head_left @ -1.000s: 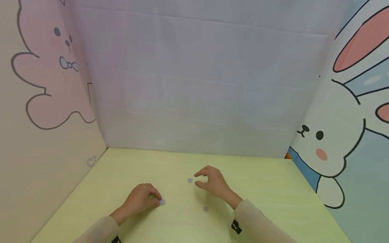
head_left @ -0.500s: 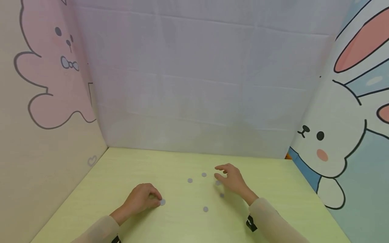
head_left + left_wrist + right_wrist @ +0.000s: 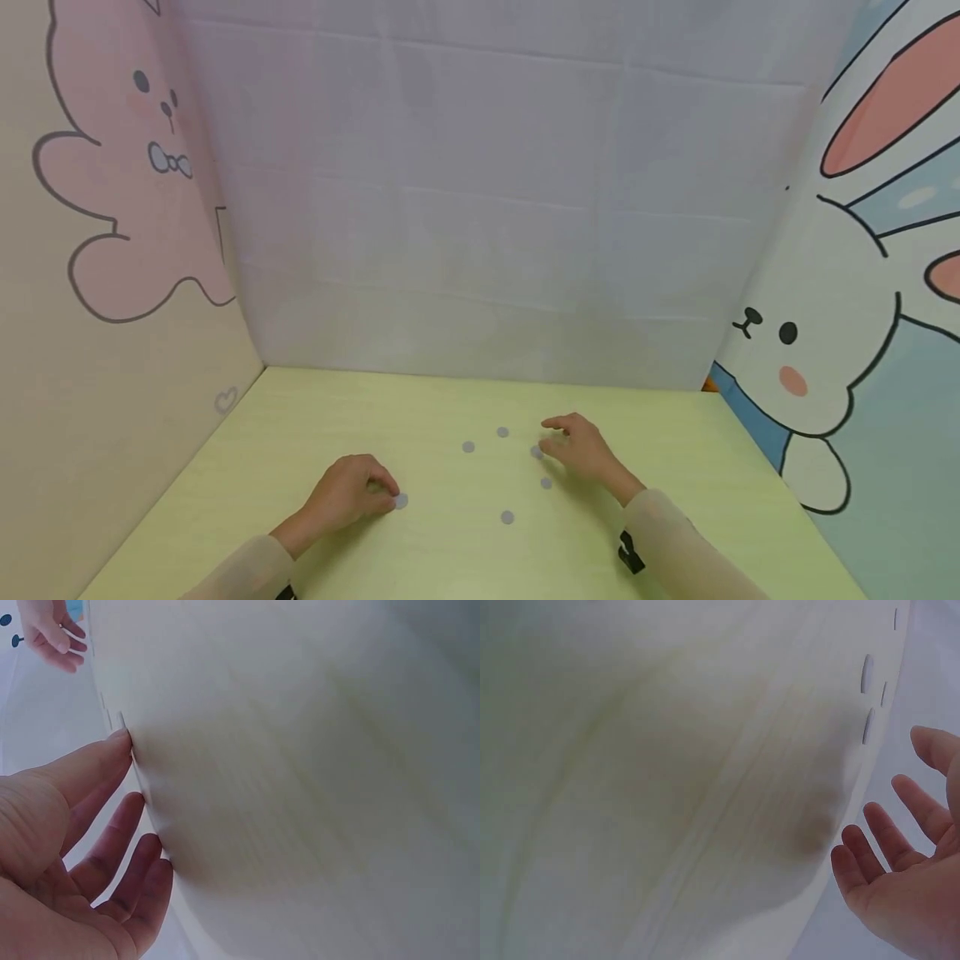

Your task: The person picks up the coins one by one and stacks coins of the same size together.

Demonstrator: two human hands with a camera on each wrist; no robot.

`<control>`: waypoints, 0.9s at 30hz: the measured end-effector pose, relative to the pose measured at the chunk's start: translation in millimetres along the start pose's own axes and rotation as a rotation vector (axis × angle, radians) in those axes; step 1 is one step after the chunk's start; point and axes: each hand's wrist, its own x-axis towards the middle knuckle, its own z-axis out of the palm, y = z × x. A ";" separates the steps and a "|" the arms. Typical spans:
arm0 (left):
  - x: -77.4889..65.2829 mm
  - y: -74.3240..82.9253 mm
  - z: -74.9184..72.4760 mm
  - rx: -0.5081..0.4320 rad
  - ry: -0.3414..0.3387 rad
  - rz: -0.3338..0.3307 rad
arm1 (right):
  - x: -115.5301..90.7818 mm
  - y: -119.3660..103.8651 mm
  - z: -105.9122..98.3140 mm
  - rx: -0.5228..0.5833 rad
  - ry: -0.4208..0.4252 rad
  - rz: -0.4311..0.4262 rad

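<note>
Five small grey round discs lie on the light green desk (image 3: pixel 315 417). Going from left to right, the left hand (image 3: pixel 351 492) rests near the front of the desk with its fingers curled down, and its fingertips touch the nearest-left disc (image 3: pixel 401 500), which lies flat. I judge that it presses or pinches this disc, but I cannot tell for sure if it grips it. Next come a disc (image 3: pixel 468 447) near the middle, a far disc (image 3: pixel 502 432) just behind it, and a near disc (image 3: pixel 507 517) lying alone toward the front. Then the right hand (image 3: pixel 581 447) hovers low with its fingers loosely bent and a bit apart. Its fingertips are just beside one disc (image 3: pixel 536 452), and another disc (image 3: pixel 546 482) lies just near its wrist side. It looks like the step in hand is handling the discs one at a time. The next move calls for a careful fingertip pinch, since the discs are thin and flat on the desk. The right hand holds nothing.
</note>
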 end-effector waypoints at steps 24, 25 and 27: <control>0.6 5.9 -3.8 -0.009 0.002 0.000 | -1.2 8.2 7.6 -0.125 -0.057 -0.020; 0.7 5.9 -3.6 -0.008 0.003 -0.003 | -1.0 8.6 7.9 -0.124 -0.056 -0.020; 1.1 5.2 -2.7 -0.003 0.004 -0.010 | -0.9 9.4 8.8 -0.126 -0.054 -0.021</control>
